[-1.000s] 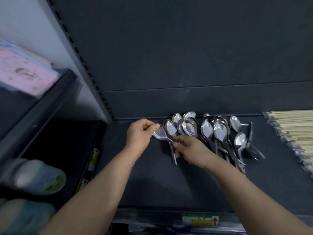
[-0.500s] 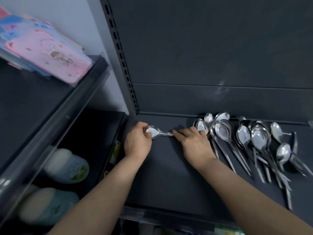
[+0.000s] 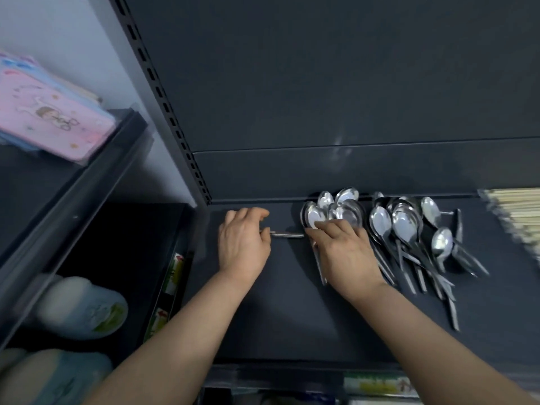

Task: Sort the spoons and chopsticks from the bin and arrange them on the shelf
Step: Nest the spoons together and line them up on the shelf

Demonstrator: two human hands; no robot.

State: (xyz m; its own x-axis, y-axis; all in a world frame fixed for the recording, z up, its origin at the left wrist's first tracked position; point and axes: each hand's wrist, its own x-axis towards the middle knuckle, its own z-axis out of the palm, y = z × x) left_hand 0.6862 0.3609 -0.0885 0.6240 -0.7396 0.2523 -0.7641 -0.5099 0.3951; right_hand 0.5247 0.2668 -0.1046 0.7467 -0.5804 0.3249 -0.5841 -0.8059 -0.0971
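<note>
Steel spoon [image 3: 286, 234] spans the gap between both hands, low over the shelf [image 3: 277, 317] and just left of the spoon pile [image 3: 403, 226]. The left hand [image 3: 244, 244] curls over its bowl end, gripping it. The right hand [image 3: 344, 252] touches the handle tip — whether it pinches, I cannot tell. That hand lies across loose handles, so a sideways drag could scatter the pile toward the chopsticks [image 3: 517, 217].

Silver spoons [image 3: 406, 226], dark grey shelf [image 3: 292, 317], pale chopsticks [image 3: 517, 211], pink package [image 3: 49, 118]
</note>
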